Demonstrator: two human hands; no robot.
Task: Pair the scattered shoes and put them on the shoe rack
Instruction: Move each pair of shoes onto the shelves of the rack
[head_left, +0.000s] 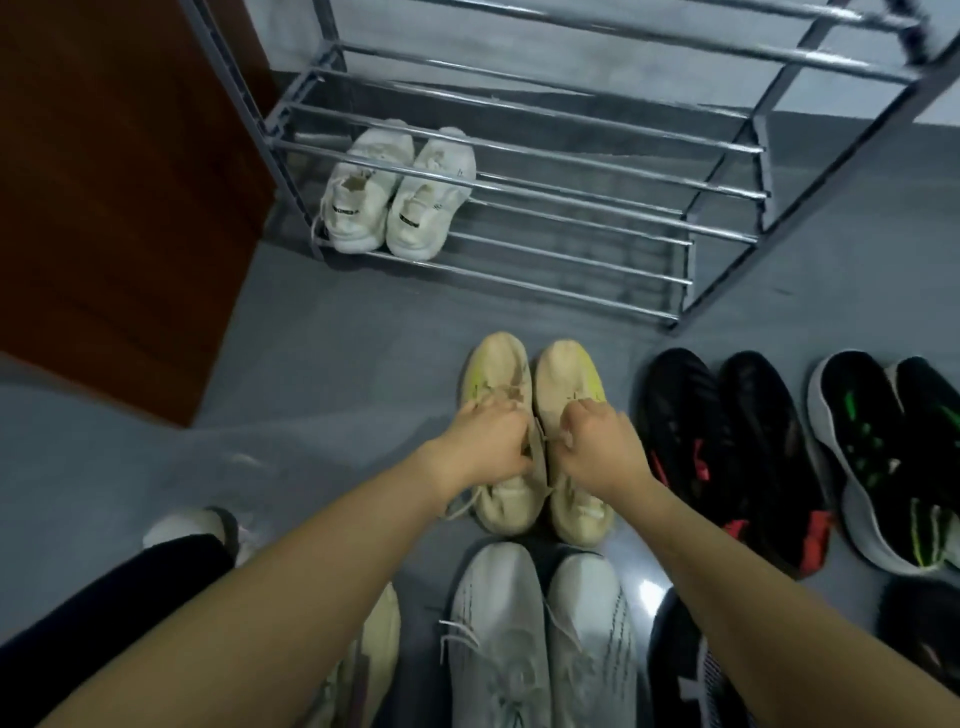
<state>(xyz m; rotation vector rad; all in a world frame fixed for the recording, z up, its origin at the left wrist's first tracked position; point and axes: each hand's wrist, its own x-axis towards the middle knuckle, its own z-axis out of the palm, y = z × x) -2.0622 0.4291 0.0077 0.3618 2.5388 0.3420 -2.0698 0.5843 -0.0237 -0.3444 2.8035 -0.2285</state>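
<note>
On the grey floor before the shoe rack (519, 182), left hand (483, 441) and right hand (597, 447) each grip one beige shoe (498, 374) of a pair by its tongue, so trailing laces could snag during lifting.

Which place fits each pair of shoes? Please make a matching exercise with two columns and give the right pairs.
Things:
1. white pair
2. beige pair
3. black and red pair
4. grey knit pair

Places:
A. on the floor, nearest the camera, between the forearms
B. on the bottom shelf of the shoe rack, at its left end
C. on the floor, gripped by the left hand and right hand
D. on the floor, right of the beige pair

Pairs: 1-B, 2-C, 3-D, 4-A
</note>
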